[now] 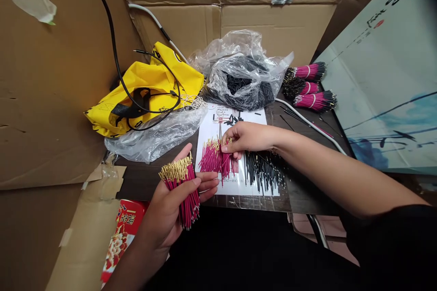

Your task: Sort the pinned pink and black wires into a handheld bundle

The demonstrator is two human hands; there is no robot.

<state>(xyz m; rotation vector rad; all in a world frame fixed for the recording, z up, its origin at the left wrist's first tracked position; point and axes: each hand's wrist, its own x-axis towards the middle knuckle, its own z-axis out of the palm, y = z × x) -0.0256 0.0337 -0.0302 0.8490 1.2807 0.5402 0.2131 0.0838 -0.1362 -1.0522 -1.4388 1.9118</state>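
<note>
Black clothing [252, 250] is seen along the bottom of the frame, nearest the camera. Just above it, left of centre, a bundle of pink wires [190, 204] is grasped in the left hand [167, 207]; it is pressed under the thumb, with the gold ends pointed up and the thin lower ends left free below. At the centre, the right hand [241, 137] is lowered over the loose pink wires [209, 158], its thumb and forefinger held close together at the gold ends; whether a wire is pinched between them cannot be told.

These loose wires are spread on a printed sheet [239, 189], which is laid on a dark table [303, 193]. To their right, black wires [261, 173] are heaped, partly over the sheet's edge, and short black pieces [234, 120] are scattered near its top. Behind the sheet, a clear plastic bag [235, 43] is filled with black pieces. Left of centre, a yellow bag [131, 77] is crossed by a black cable [109, 22], with crumpled clear plastic [160, 134] below it. Toward the upper right, banded pink-and-black bundles [312, 101] are stacked beside a painted panel [385, 82]. At the lower left, a red package [131, 211] is partly hidden by the left forearm.
</note>
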